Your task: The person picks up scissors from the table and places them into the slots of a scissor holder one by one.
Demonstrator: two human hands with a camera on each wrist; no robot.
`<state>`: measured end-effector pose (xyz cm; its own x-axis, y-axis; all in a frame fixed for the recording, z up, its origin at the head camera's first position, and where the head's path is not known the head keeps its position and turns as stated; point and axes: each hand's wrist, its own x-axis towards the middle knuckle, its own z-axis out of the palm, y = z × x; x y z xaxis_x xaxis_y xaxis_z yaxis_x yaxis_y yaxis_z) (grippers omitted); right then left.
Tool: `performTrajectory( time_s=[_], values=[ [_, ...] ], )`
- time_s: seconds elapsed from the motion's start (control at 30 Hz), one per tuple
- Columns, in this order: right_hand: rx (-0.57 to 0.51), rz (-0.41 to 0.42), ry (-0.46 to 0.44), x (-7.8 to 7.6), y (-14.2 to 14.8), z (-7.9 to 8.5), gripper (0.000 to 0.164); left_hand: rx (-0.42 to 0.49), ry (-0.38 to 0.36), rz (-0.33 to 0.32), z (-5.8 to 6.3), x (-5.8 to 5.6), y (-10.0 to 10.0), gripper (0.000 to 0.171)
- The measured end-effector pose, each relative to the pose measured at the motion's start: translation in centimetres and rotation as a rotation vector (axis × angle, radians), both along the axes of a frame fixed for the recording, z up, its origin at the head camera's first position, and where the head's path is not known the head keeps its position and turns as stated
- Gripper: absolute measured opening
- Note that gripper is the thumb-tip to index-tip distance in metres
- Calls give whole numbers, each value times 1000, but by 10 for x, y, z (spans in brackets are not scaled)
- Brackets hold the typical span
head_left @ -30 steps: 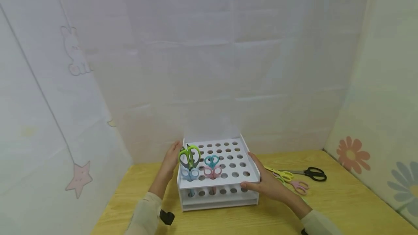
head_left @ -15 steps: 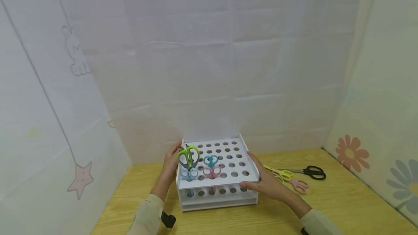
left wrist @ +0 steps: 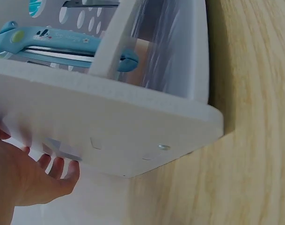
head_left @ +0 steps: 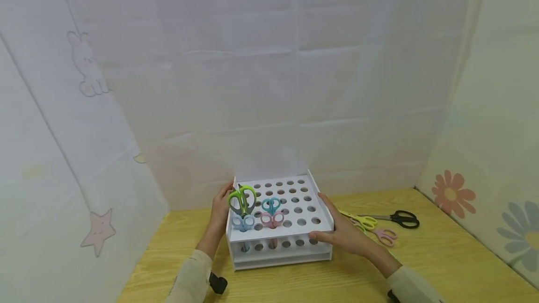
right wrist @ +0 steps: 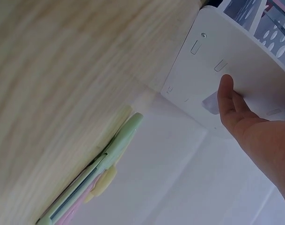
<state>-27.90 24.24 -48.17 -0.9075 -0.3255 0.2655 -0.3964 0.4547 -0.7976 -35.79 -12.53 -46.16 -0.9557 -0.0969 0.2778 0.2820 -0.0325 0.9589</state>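
Note:
A white rack point(head_left: 290, 229) with rows of round holes stands on the table between my hands. Green-and-grey scissors point(head_left: 242, 200), light-blue scissors point(head_left: 243, 223), teal scissors point(head_left: 271, 205) and pink scissors point(head_left: 272, 219) sit in its left part, handles up. My left hand point(head_left: 219, 209) rests against the left side panel, fingertips by a cut-out in the left wrist view. Along the right side panel lies my right hand point(head_left: 347, 235), its thumb reaching to the front edge. In the left wrist view light-blue blades point(left wrist: 62, 49) show inside the rack.
Right of the rack lie black-handled scissors point(head_left: 404, 219), yellow scissors point(head_left: 365, 221) and another pink pair point(head_left: 385, 236), partly overlapping. A light-green pair point(right wrist: 116, 143) lies with them in the right wrist view. A pale wall point(head_left: 269, 83) stands behind the wooden table point(head_left: 438, 256).
The head view has shifted slightly. Both hands stay at the rack's sides, and the rack and scissors keep their places.

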Motion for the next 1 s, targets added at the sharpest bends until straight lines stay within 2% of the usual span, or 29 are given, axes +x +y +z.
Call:
performTrajectory(
  time_s=[0.07,0.13,0.23,0.3,0.57,0.67,0.87,1.0],
  values=[
    [-4,8,0,0,0,1,117,-4,1,7,5,4,0,45],
    [-7,16,-2,-1,1,2,117,7,-11,20,4,2,1,44],
    [-3,18,-7,-2,3,2,116,25,-15,48,0,-3,2,43],
    [2,21,-10,-2,3,2,116,36,-17,60,-8,-10,3,44],
    [-36,47,-30,1,6,4,115,32,12,75,-13,-11,7,46],
    [-35,71,-14,2,9,5,113,37,18,70,-13,-10,8,46],
    [69,100,41,5,22,7,102,21,4,96,-14,-8,5,47],
    [65,125,96,4,30,7,94,49,15,72,-17,-10,6,46]
  ],
)
